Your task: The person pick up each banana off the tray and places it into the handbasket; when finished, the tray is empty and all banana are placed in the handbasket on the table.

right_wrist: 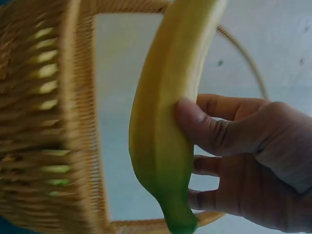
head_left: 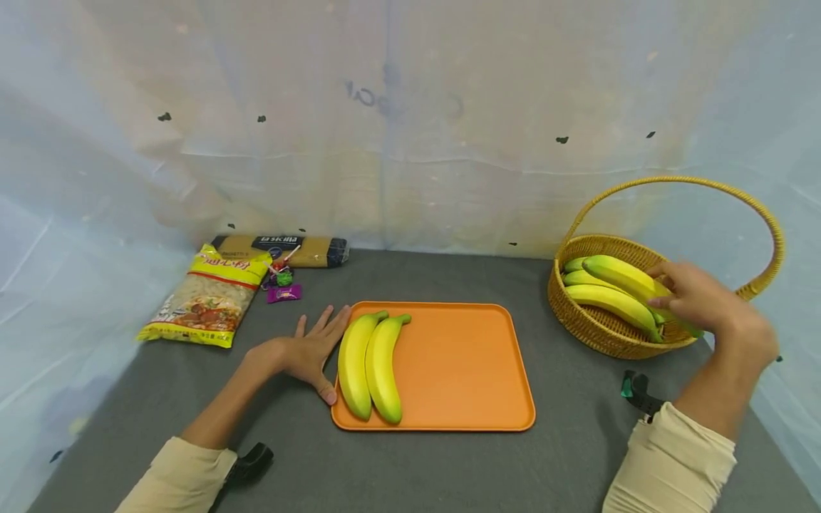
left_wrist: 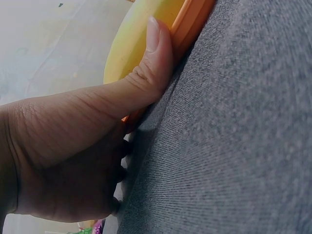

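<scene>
here your right hand [head_left: 695, 299] curls round the top banana [head_left: 625, 279] in the wicker basket [head_left: 599, 331]; its long axis runs left-right, slanting toward you. the orange tray [head_left: 462, 370] lies well to its left. your left hand [head_left: 308, 353] rests flat, fingers straight, thumb [left_wrist: 146, 73] against the tray rim beside two bananas [head_left: 368, 367]. the dark packet [head_left: 282, 249] at the back seems to read "la sicilia"; the yellow bag [head_left: 205, 303] shows red writing i can't read.

Noodle bag [head_left: 204, 306] left of frame on grey counter [head_left: 449, 470]. Spaghetti pack [head_left: 282, 251] behind it, against white sheet [head_left: 410, 107]. Candies [head_left: 282, 283] between, purple wrapper nearest frame centre.
</scene>
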`<control>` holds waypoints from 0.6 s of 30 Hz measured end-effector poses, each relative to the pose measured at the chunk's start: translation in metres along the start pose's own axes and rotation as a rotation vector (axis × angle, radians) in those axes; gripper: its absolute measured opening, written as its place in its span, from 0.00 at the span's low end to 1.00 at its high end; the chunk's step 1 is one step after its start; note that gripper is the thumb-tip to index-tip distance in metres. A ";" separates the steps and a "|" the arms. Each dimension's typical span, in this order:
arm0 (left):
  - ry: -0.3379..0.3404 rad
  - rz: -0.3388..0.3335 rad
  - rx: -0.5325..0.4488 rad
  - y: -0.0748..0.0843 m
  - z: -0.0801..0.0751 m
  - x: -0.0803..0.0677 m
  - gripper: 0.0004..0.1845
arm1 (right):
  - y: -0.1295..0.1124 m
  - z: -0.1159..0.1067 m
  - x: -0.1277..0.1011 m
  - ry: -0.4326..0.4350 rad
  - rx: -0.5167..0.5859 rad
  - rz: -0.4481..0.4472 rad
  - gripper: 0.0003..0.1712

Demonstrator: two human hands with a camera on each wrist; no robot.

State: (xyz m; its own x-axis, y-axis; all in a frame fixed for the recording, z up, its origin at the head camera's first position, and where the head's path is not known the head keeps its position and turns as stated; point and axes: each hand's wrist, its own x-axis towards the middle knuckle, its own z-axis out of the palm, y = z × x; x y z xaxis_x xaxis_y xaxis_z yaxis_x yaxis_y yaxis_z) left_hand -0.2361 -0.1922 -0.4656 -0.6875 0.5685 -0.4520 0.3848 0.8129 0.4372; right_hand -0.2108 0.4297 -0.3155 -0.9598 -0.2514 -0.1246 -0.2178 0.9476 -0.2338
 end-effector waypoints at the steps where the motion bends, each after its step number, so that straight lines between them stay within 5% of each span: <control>1: -0.002 0.000 -0.002 0.000 0.000 0.001 0.92 | 0.005 0.003 0.001 -0.004 -0.005 -0.002 0.26; 11: 0.000 0.006 0.010 -0.002 0.002 0.001 0.91 | 0.022 0.029 0.021 -0.128 0.080 0.029 0.28; 15: -0.008 0.010 0.007 -0.001 0.003 0.002 0.91 | 0.026 0.032 0.029 -0.038 0.046 0.029 0.28; 18: -0.008 0.006 0.010 0.000 0.003 0.003 0.91 | 0.030 0.039 0.037 0.133 0.000 0.130 0.30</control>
State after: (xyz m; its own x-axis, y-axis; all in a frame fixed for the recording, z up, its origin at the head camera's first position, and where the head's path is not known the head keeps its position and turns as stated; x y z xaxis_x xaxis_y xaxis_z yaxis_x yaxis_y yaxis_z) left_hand -0.2365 -0.1907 -0.4690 -0.6798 0.5746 -0.4558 0.3951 0.8105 0.4324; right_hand -0.2458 0.4416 -0.3646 -0.9948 -0.0987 -0.0254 -0.0906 0.9704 -0.2240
